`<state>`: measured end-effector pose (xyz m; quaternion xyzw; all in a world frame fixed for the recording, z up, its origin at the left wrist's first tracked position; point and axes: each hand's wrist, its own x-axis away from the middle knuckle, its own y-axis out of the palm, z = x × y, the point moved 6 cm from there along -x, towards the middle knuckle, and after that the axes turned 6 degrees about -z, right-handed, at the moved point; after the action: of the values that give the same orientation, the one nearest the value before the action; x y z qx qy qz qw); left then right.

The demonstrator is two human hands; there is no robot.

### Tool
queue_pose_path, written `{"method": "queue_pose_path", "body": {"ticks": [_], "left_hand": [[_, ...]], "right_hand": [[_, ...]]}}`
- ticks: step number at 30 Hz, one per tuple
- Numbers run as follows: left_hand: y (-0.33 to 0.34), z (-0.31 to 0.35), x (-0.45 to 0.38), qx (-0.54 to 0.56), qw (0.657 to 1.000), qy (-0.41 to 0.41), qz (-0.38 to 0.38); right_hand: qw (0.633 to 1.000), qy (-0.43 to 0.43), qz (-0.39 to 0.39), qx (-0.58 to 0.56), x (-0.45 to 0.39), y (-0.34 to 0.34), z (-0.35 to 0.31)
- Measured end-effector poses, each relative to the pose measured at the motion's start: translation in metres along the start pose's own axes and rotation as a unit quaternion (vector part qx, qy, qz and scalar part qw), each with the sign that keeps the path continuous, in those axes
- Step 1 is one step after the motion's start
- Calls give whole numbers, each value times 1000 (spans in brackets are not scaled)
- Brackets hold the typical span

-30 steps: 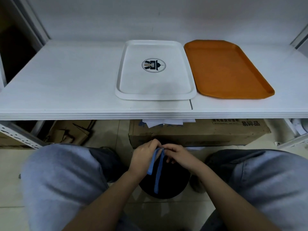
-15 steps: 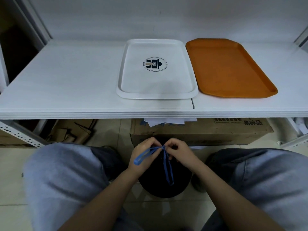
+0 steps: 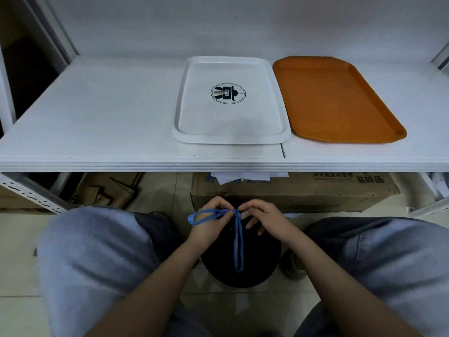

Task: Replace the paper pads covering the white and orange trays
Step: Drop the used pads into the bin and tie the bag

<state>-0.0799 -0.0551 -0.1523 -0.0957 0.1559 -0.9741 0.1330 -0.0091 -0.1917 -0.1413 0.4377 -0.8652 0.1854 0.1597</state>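
Head view: left hand (image 3: pixel 209 222) and right hand (image 3: pixel 264 220) close together between knees, above black round bag (image 3: pixel 240 268). Both pinching thin blue drawstring (image 3: pixel 237 242) at knot; one loop out left over left hand, one loop hanging down over bag. White rectangular plastic tray with round dark logo (image 3: pixel 230 100) on white shelf board (image 3: pixel 97 113), bare. Orange rectangular plastic tray (image 3: pixel 335 100) just beside, right, bare. Loose white paper sheets (image 3: pixel 243 177) on brown cardboard box (image 3: pixel 291 193) under shelf.
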Motion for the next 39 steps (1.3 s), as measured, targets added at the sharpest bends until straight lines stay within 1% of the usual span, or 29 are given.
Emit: {"method": "queue_pose_path", "body": {"ticks": [2, 5, 7, 9, 12, 14, 16, 18, 21, 23, 25, 30, 34, 36, 39], "left_hand": [[1, 2, -2, 12, 1000, 2, -7], [1, 6, -4, 29, 999, 0, -30], [2, 7, -5, -3, 999, -3, -53], [4, 7, -6, -36, 996, -8, -82], [1, 5, -11, -62, 989, -34, -127], [1, 6, -15, -85, 979, -52, -177], [2, 7, -16, -97, 966, -86, -223], [4, 6, -16, -96, 952, -127, -263], [8, 4, -12, -61, 934, -174, -305], [11, 4, -9, -15, 930, -204, -305], [14, 5, -7, 8, 929, -222, -296], [13, 4, -6, 53, 943, -196, -265], [10, 3, -6, 88, 946, -191, -246], [9, 3, -6, 95, 949, -189, -232], [9, 3, -7, 103, 951, -192, -218]], "right_hand": [[999, 3, -33, 6, 0, 2, 2], [998, -20, -60, 20, -2, 5, 3], [997, -22, -55, 54, -3, 8, 7], [997, -26, -30, 59, -6, 8, 10], [1000, -30, 2, 4, -7, 5, 12], [999, -37, 3, -3, -7, 2, 11], [999, -48, -20, 3, -7, 2, 9], [998, -46, -50, -14, -7, 4, 9], [998, -24, -63, -15, -7, 5, 12], [998, -7, -55, -19, -5, 6, 16], [998, 1, -49, -45, -4, 8, 18], [996, 5, -43, -81, -2, 8, 17], [996, 12, -58, -69, 2, 8, 17], [997, -1, -44, -69, 4, 7, 13], [997, -53, 12, -50, 3, 5, 4]]}}
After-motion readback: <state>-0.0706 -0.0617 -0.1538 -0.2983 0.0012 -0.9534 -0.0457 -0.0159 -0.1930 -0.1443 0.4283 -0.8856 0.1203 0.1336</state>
